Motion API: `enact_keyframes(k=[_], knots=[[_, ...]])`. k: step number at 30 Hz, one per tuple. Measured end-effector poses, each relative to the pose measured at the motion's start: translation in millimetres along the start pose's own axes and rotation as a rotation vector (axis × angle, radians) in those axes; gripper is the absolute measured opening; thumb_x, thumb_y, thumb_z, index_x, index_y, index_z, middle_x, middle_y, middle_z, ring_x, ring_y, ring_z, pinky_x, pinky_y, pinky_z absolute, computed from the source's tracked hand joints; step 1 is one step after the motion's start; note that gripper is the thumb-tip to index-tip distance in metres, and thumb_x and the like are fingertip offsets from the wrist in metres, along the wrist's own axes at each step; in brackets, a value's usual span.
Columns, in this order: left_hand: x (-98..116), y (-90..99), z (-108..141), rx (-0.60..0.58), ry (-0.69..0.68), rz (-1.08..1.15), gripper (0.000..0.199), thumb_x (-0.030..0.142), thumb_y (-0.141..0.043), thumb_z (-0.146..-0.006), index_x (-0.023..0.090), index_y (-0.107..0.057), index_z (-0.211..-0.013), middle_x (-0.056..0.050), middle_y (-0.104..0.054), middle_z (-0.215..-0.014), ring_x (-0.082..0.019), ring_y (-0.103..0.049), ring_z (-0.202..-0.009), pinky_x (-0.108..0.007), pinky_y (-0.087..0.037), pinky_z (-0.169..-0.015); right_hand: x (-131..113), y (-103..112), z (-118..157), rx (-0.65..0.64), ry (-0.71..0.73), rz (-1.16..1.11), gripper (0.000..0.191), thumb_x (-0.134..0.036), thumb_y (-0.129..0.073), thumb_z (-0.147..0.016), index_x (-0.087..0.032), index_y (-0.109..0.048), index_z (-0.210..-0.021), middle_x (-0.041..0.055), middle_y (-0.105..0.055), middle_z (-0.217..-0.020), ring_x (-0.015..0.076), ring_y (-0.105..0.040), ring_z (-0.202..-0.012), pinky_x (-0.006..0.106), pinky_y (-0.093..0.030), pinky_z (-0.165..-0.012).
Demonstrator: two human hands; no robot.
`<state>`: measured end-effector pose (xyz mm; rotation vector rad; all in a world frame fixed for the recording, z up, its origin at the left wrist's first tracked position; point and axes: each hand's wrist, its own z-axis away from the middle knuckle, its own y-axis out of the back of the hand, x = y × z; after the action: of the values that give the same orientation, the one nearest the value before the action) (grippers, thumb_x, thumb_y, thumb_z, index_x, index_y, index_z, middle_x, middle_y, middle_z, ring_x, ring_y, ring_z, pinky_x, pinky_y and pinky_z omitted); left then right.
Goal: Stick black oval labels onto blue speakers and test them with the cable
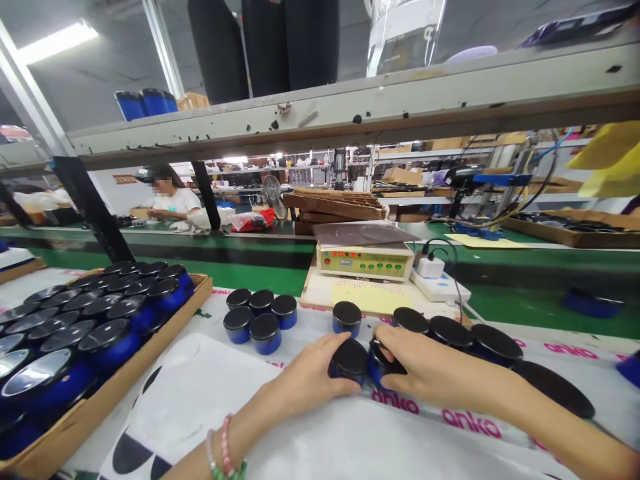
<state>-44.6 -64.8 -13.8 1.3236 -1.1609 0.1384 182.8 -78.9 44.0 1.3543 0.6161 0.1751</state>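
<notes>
Two short blue cylinders with black tops stand side by side on the white sheet in front of me. My left hand [317, 370] curls its thumb and fingers around the left blue cylinder [350, 360]. Around the right blue cylinder [383, 367] my right hand [407, 360] is closed, covering part of its top. Just behind them stands another blue cylinder [347, 318]. Several like it form a small cluster [265, 327] to the left, and a row of black-topped ones [450, 331] runs off to the right, partly behind my right arm.
A cardboard tray [200, 300] full of black-topped blue cylinders is at left. A control box [363, 260] with lit red digits sits behind my hands, beside a white power strip [440, 287]. A shelf [350, 110] crosses overhead. A person [175, 200] sits beyond the green belt [265, 267].
</notes>
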Motion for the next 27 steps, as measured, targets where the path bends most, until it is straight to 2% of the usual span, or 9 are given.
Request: enact_keyframes(k=[4,8,12,15,17,21,24,27], knots=[[-3.1,-6.4,-4.5,0.072,0.013,0.052,0.07,0.032,-0.074,-0.072,0.024,-0.044,-0.134,-0.007,-0.051,-0.134,-0.028,-0.048,-0.122,-0.043,-0.037,-0.105,1.4,9.4,8.4,0.049,-0.009,-0.129,0.012,-0.024,-0.053,-0.08,-0.023,-0.042,-0.085,0.0001,-0.051,-0.083,0.0164,-0.049,-0.069,0.028,-0.038,-0.06],[1.0,-8.7,-5.2,0.14,0.013,0.096,0.067,0.026,-0.077,-0.069,0.023,-0.048,-0.129,-0.007,-0.054,-0.13,-0.025,-0.05,-0.12,-0.04,-0.038,-0.105,5.5,8.6,16.9,0.089,-0.008,-0.213,0.021,-0.02,-0.053,-0.077,-0.024,-0.042,-0.095,-0.0012,-0.047,-0.082,0.0159,-0.046,-0.068,0.028,-0.037,-0.059],[8.0,-7.8,-4.9,0.211,0.009,0.139,0.065,0.03,-0.077,-0.07,0.025,-0.046,-0.127,-0.006,-0.052,-0.129,-0.023,-0.051,-0.117,-0.037,-0.043,-0.099,4.1,-0.5,16.5,0.085,0.041,-0.101,0.012,-0.017,-0.05,-0.078,-0.023,-0.042,-0.084,0.0002,-0.049,-0.081,0.0179,-0.045,-0.071,0.031,-0.037,-0.065],[15.1,-3.7,-2.2,0.233,0.0,0.214,0.051,0.036,-0.074,-0.073,0.026,-0.054,-0.12,-0.004,-0.058,-0.123,-0.023,-0.056,-0.111,-0.036,-0.045,-0.097,2.9,-10.4,9.8,0.066,0.076,-0.007,0.012,-0.014,-0.048,-0.077,-0.022,-0.04,-0.077,0.0013,-0.051,-0.081,0.0201,-0.045,-0.075,0.035,-0.036,-0.071],[21.7,1.1,1.4,0.246,0.007,0.307,0.044,0.038,-0.073,-0.075,0.025,-0.058,-0.114,-0.004,-0.061,-0.118,-0.022,-0.059,-0.106,-0.035,-0.047,-0.095,4.2,-15.8,5.1,0.059,0.07,-0.02,0.012,-0.013,-0.049,-0.076,-0.022,-0.041,-0.078,0.002,-0.052,-0.082,0.0207,-0.046,-0.076,0.034,-0.037,-0.068],[33.6,12.3,8.0,0.273,0.052,0.446,0.048,0.038,-0.073,-0.074,0.025,-0.057,-0.117,-0.003,-0.064,-0.117,-0.022,-0.061,-0.104,-0.033,-0.048,-0.093,8.2,-15.3,2.4,0.068,0.064,-0.062,0.013,-0.014,-0.051,-0.076,-0.022,-0.043,-0.082,0.0017,-0.051,-0.083,0.0189,-0.048,-0.073,0.03,-0.038,-0.062],[29.4,11.4,7.8,0.263,0.102,0.371,0.045,0.034,-0.072,-0.075,0.026,-0.056,-0.117,-0.002,-0.063,-0.118,-0.022,-0.059,-0.107,-0.035,-0.045,-0.096,7.9,-1.8,7.8,0.116,0.045,-0.169,0.014,-0.021,-0.052,-0.081,-0.022,-0.045,-0.093,0.0007,-0.051,-0.085,0.0175,-0.05,-0.074,0.03,-0.042,-0.065],[12.9,-1.8,3.3,0.238,0.125,0.284,0.046,0.024,-0.072,-0.074,0.025,-0.055,-0.116,-0.003,-0.059,-0.124,-0.024,-0.054,-0.114,-0.038,-0.039,-0.101,5.6,14.8,16.7,0.227,0.004,-0.371,0.036,-0.028,-0.054,-0.084,-0.026,-0.039,-0.118,0.0001,-0.05,-0.089,0.0177,-0.053,-0.077,0.031,-0.046,-0.071]])
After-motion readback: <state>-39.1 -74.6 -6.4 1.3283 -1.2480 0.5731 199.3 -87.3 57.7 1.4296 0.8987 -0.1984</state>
